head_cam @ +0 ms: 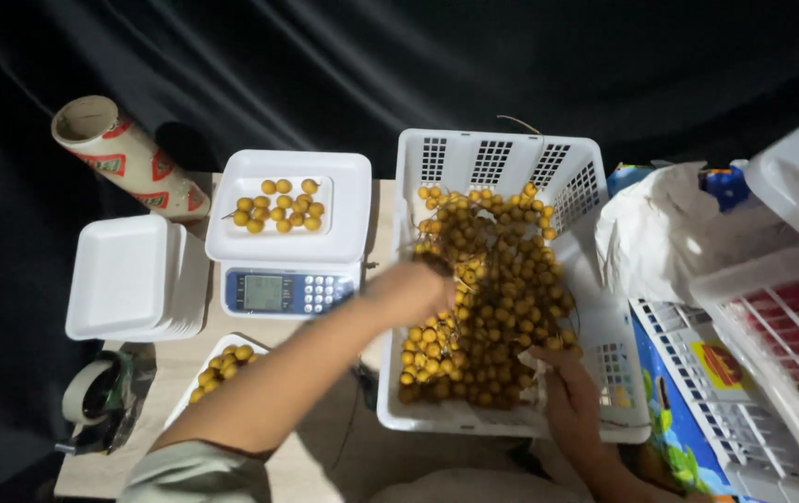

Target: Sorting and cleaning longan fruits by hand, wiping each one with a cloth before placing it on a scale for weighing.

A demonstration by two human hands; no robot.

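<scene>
Fruit: we see a heap of small round yellow-orange fruits on thin brown stems (488, 298) filling the white slotted plastic basket (502, 158), its long axis running away from us.
Left hand: our left hand (413, 289) reaches across into the heap's near-left side, fingers curled among the stems; whether it actually grips a cluster we cannot tell.
Right hand: our right hand (562, 377) lies at the heap's near-right edge, fingers closed on a stemmed bunch.
Bearing: the heap lies straight ahead between both hands, the right one nearer us.
Scale: a white digital scale (287, 279) left of the basket carries a foam tray of the same fruit (278, 207).
Beyond: stacked white foam trays (124, 275) sit further left.
</scene>
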